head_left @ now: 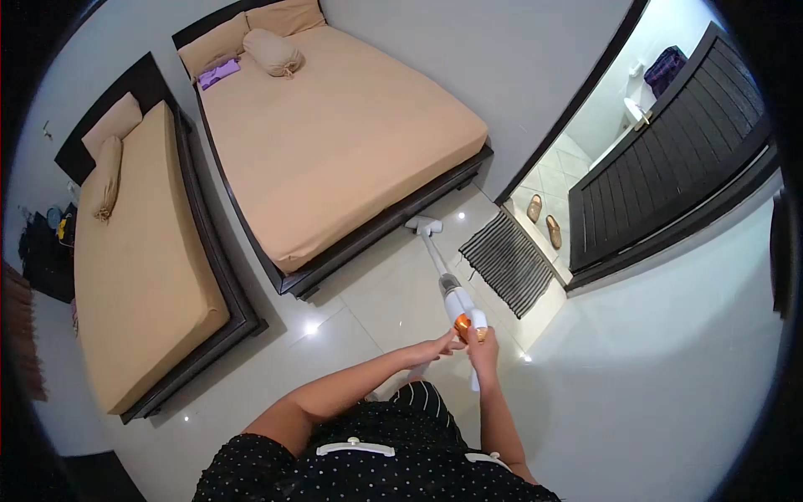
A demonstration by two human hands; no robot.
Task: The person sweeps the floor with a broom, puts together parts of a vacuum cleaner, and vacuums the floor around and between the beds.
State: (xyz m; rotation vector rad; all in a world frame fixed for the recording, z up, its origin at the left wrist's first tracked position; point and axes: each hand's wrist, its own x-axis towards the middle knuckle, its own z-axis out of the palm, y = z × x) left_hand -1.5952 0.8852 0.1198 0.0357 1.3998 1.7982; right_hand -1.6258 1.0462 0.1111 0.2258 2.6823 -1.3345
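I have a white stick-shaped vacuum cleaner with a grey section and an orange band at the front of the person, slanting down and away from the hands. Its upper end lies in the right hand, which I see closed around the white handle just beyond the orange band. The left hand is just beside it, its fingers reaching to the orange part; I cannot tell whether they grip it or only touch.

From the hands, the slim white tube runs to a flat white floor head, well apart from both hands. I see that head on the glossy pale tiled floor, close against the dark wooden frame at the foot of the large bed with a peach sheet.

To the right of the tube lies a black-and-grey striped woven mat; past it, two tan shoes sit in the doorway beside an open dark slatted door. Over on the left, I see a narrower peach-sheeted bed.
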